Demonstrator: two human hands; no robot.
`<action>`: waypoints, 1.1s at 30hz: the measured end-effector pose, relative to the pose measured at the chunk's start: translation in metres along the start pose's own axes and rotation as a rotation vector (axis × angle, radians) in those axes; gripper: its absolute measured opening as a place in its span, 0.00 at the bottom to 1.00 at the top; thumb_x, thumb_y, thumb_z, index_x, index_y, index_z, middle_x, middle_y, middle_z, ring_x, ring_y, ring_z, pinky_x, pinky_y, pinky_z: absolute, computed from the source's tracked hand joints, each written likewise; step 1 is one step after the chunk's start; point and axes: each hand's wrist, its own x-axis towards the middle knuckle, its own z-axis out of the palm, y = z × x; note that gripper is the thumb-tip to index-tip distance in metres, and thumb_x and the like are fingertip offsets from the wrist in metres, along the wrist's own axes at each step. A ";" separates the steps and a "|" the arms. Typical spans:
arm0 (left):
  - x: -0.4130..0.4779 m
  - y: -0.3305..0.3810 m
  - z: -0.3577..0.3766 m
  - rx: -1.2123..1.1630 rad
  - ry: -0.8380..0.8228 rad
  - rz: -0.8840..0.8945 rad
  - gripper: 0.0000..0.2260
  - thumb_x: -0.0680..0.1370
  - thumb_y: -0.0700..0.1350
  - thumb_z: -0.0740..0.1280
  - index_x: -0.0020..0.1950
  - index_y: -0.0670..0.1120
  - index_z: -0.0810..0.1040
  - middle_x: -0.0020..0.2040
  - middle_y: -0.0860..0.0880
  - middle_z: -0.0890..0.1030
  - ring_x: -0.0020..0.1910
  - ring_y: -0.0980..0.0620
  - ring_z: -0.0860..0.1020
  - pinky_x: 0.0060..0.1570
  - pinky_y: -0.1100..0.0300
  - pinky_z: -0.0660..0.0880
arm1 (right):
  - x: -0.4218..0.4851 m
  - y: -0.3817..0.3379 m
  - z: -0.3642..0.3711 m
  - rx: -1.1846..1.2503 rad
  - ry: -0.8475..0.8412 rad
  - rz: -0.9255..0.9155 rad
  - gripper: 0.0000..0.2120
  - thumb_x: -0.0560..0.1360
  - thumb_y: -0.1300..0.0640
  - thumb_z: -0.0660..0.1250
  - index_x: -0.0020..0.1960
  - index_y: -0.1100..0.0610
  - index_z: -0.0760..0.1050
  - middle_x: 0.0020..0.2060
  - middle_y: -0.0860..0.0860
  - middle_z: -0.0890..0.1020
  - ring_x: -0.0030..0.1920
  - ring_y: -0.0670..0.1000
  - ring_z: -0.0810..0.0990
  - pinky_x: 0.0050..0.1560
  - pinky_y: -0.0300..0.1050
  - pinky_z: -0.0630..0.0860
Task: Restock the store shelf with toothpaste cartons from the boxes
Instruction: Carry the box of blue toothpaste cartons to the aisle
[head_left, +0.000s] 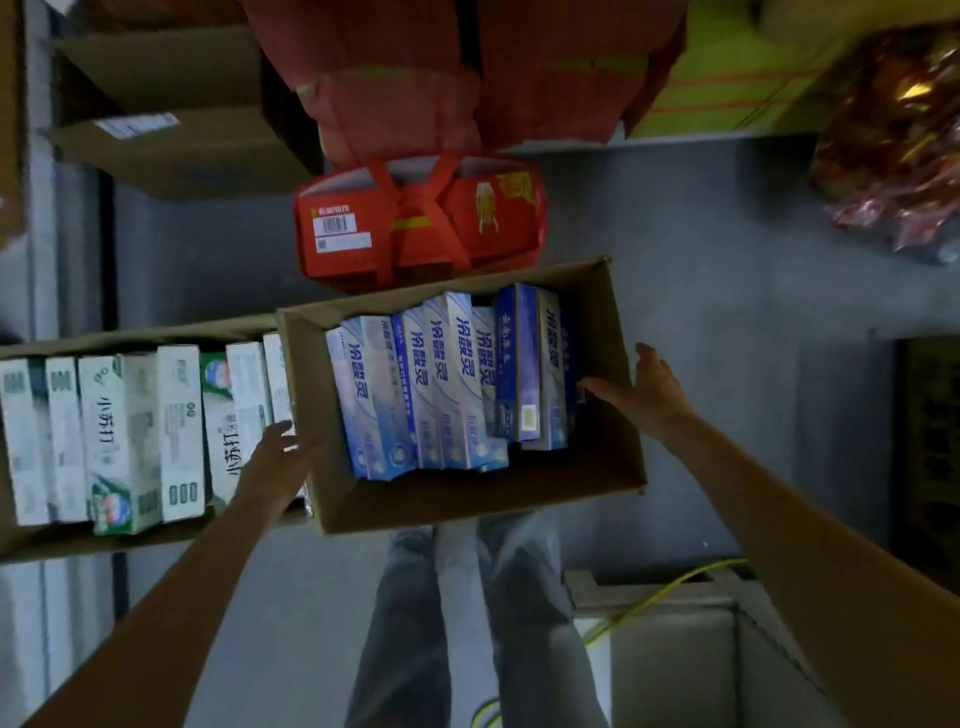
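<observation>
I read 冷酸灵 on blue-and-white cardboard toothpaste cartons (460, 374) | 小苏打 on white-and-green cardboard toothpaste cartons (109, 431) | white barcode label (336, 226) on red gift box (498, 223): illegible to me

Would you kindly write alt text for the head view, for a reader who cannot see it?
Seen from above, a person's left hand and right hand flank an open cardboard box of blue toothpaste cartons. A second box of white cartons sits alongside on the left, a red gift pack beyond.
</observation>
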 end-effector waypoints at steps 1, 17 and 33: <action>0.004 0.001 0.007 -0.043 -0.006 0.015 0.24 0.77 0.41 0.69 0.71 0.42 0.66 0.65 0.42 0.75 0.63 0.40 0.74 0.62 0.49 0.70 | 0.004 0.001 0.003 0.000 0.016 0.006 0.44 0.72 0.45 0.71 0.77 0.57 0.49 0.74 0.58 0.61 0.73 0.59 0.62 0.69 0.56 0.63; 0.018 -0.005 0.026 -0.199 0.158 0.127 0.24 0.77 0.41 0.68 0.73 0.47 0.67 0.64 0.47 0.74 0.60 0.46 0.75 0.59 0.50 0.72 | 0.042 0.004 0.013 0.086 0.054 0.011 0.33 0.74 0.47 0.69 0.73 0.56 0.59 0.66 0.58 0.73 0.63 0.59 0.74 0.55 0.49 0.73; 0.029 -0.002 0.041 -0.489 0.060 -0.010 0.24 0.67 0.54 0.72 0.61 0.48 0.78 0.58 0.43 0.79 0.56 0.43 0.79 0.55 0.48 0.76 | 0.043 0.021 0.019 0.334 0.051 0.022 0.33 0.72 0.53 0.73 0.72 0.56 0.62 0.65 0.56 0.74 0.59 0.53 0.75 0.51 0.44 0.72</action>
